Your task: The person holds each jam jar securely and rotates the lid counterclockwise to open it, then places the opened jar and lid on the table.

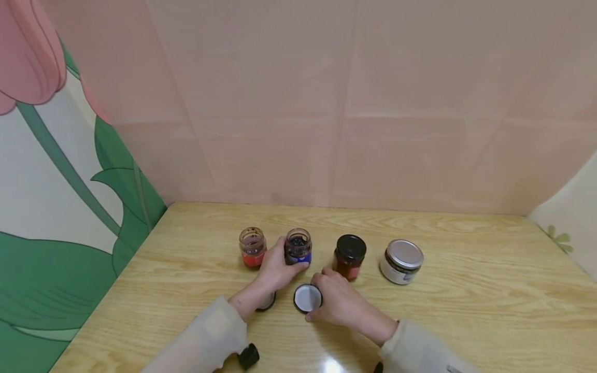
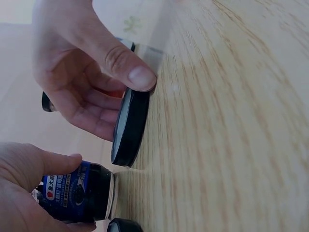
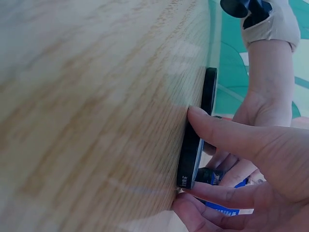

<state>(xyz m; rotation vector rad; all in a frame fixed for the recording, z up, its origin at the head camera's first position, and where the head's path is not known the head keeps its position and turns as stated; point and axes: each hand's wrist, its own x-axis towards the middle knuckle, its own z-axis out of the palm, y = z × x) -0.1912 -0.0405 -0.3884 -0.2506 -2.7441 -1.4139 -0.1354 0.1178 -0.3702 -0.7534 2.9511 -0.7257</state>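
Note:
My left hand (image 1: pixel 276 269) grips an uncapped dark jar with a blue label (image 1: pixel 298 247) on the wood table; in the left wrist view that hand (image 2: pixel 24 188) has its thumb along the blue label (image 2: pixel 65 191). To its right, my right hand (image 1: pixel 338 300) pinches the edge of a black lid (image 1: pixel 308 298), which lies with its pale inside up. In the right wrist view the lid (image 3: pixel 189 157) sits between thumb and fingers of the right hand (image 3: pixel 260 164), at the table surface. A second lid (image 1: pixel 267 301) is partly hidden under my left forearm.
An open jar with a red label (image 1: pixel 253 248) stands left of my left hand. Beyond my right hand is a black-lidded jar (image 1: pixel 350 256), and farther right a wide jar with a silver lid (image 1: pixel 402 261). The pink backdrop (image 1: pixel 326 129) rises behind the table (image 1: pixel 471 290).

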